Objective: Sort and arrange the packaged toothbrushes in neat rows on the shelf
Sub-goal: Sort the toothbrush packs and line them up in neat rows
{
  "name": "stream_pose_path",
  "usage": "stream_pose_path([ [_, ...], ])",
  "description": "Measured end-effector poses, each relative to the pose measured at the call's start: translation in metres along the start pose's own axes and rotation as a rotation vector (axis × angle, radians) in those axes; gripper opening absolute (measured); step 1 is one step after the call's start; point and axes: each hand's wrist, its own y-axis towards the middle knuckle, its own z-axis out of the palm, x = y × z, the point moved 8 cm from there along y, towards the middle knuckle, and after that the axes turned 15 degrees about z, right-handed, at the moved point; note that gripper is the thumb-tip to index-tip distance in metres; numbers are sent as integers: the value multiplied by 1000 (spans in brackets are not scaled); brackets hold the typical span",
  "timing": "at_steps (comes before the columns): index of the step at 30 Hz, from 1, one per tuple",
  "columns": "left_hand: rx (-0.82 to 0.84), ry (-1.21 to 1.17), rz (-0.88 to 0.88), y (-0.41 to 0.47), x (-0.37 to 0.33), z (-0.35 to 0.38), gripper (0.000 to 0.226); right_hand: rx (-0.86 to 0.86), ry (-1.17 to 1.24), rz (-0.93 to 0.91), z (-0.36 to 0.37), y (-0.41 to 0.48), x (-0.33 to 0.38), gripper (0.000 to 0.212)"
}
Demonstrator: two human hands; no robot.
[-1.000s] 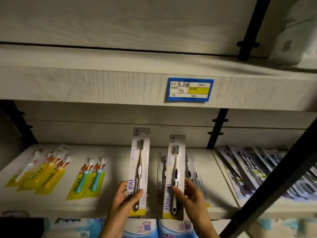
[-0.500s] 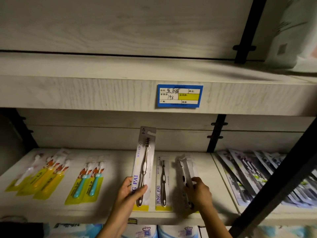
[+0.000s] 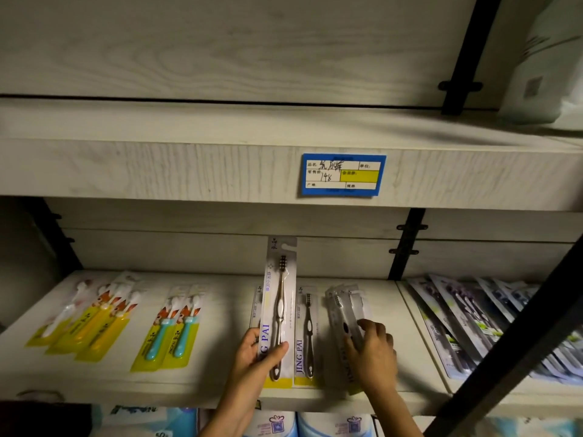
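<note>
Item: JING PAI pack (image 3: 279, 310), upright, pinched at its lower end by left grip (image 3: 255, 357). Just right of it: flat pack (image 3: 307, 335) on shelf (image 3: 205, 391). Beyond that, right grip (image 3: 372, 351) curled round a stack (image 3: 342, 307). Yellow rows (image 3: 170, 335) to the left look sorted. Overlapping packs (image 3: 457, 326) far right look unsorted.

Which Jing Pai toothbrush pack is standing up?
The pack in the left hand, held upright; the others lie flat on the shelf.

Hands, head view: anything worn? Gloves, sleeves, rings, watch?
Nothing worn that shows. The left hand and right hand are bare: no gloves, rings or watch. Both forearms are bare down to the frame's bottom edge, so no sleeve is in view.
</note>
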Motion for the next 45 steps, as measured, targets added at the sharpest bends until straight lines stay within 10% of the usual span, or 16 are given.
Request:
stream_pose_path([
  [7, 30, -15, 19, -11, 1, 5, 32, 499, 580, -245, 12, -73, 79, 28],
  [18, 74, 219, 30, -8, -10, -30, 35, 474, 706, -134, 32, -70, 75, 26],
  [30, 3, 255, 62, 13, -27, -119, 11, 242, 221, 158, 63, -15, 62, 29],
  [45, -75, 244, 48, 6, -34, -151, 10, 27, -137, 100, 59, -32, 63, 53],
])
